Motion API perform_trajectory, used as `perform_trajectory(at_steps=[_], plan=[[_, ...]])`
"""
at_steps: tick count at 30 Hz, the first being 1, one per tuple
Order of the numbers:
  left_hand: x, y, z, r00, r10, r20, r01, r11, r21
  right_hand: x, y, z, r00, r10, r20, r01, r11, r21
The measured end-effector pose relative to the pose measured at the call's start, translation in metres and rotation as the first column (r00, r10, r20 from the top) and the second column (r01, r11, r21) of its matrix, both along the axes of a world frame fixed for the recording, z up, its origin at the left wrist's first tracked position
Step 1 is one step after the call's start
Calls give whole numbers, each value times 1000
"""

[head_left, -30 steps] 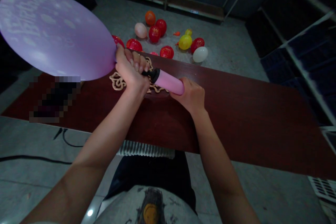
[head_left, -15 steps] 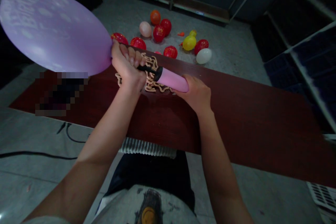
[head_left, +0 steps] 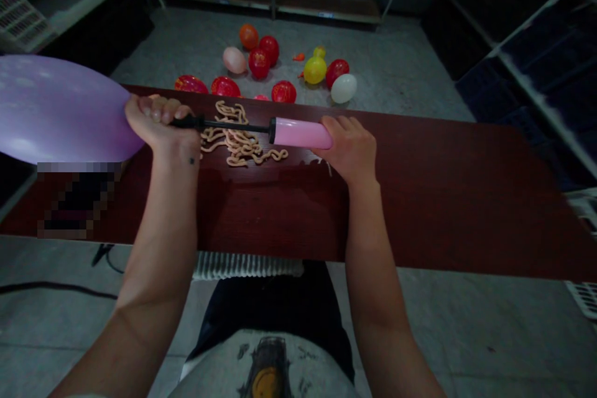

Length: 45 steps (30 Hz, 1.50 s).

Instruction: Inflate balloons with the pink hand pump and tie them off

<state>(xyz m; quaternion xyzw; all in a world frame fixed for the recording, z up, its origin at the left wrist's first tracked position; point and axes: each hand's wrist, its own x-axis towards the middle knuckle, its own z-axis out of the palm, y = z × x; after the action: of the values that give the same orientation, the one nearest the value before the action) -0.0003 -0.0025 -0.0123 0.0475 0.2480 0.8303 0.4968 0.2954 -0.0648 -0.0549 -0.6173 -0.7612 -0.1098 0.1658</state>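
A pink hand balloon pump (head_left: 301, 134) spans the gap between my hands, its thin black rod showing. My right hand (head_left: 349, 146) is wrapped round the far right end of the pink barrel. At the pump's black left end, my left hand (head_left: 161, 121) is closed, covering the place where the balloon's neck meets it. A large purple balloon (head_left: 65, 109) swells out to the left of that hand, partly beyond the view's edge. Beneath the pump, a pile of tan twisted long balloons (head_left: 233, 143) lies on the dark red table (head_left: 448, 199).
On the floor beyond the table lie several balloons: red (head_left: 259, 63), yellow (head_left: 315, 70), white (head_left: 344, 88) and orange (head_left: 249, 37). Shelves (head_left: 326, 9) line the back and sides. A blurred-out dark object (head_left: 79, 199) rests at the table's left. A black cable (head_left: 56, 288) crosses the floor.
My hands have moved apart, and more of the pump's black rod shows between them. The purple balloon has shifted left and lower in the view, which has also tilted.
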Motion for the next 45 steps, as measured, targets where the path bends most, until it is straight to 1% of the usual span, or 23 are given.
perform_trajectory(at_steps=[3,6,11,13,15,17,19,22,23,25,27,30,31,33,34,36,40,45], plan=[[-7,4,0,999,15,49,-16,1000,19,6,-1,2,999,-27,-18,27,999,18],[-8,5,-1,999,15,49,-16,999,30,5,-2,0,999,-45,-21,45,999,23],[-11,5,-5,993,69,-97,-71,997,-12,-3,-3,-5,1000,-21,6,21,1000,-11],[-12,4,-6,995,73,-72,-73,997,8,-4,-3,-5,1000,-11,18,11,1000,-12],[-9,2,-6,999,47,-4,-47,998,40,-4,-4,-5,999,-9,32,9,1000,-10],[1,0,-5,999,14,30,-16,998,56,-7,-5,-5,999,-7,44,8,1000,-11],[19,-4,-2,1000,9,18,-10,999,46,-14,-5,-6,999,0,44,1,1000,-10],[48,-11,4,999,35,6,-35,999,-1,-34,-4,-9,1000,21,23,-21,1000,-14],[56,-14,6,1000,15,-3,-15,1000,-13,-41,-3,-11,1000,28,13,-27,999,-17],[63,-16,5,999,-4,-38,3,1000,-19,-53,-2,-14,999,43,-7,-43,999,-17],[60,-15,-2,994,-29,-109,29,1000,0,-59,-1,-17,998,58,-22,-58,998,-6],[47,-6,-23,956,-87,-281,108,992,60,-59,0,-22,997,72,-31,-72,997,17],[44,-2,-30,942,-89,-323,120,990,76,-58,0,-23,997,74,-32,-73,997,24],[39,4,-41,931,-77,-357,117,989,91,-55,0,-25,997,73,-28,-72,997,36],[38,7,-44,931,-72,-357,112,990,91,-54,1,-25,997,73,-23,-72,997,39],[36,8,-45,933,-77,-352,110,991,77,-54,1,-24,997,73,-10,-72,997,42],[31,8,-39,940,-97,-327,112,993,28,-55,1,-19,996,92,11,-92,995,48],[20,13,-42,926,-122,-358,139,990,22,-52,1,-15,996,90,7,-91,994,63]])
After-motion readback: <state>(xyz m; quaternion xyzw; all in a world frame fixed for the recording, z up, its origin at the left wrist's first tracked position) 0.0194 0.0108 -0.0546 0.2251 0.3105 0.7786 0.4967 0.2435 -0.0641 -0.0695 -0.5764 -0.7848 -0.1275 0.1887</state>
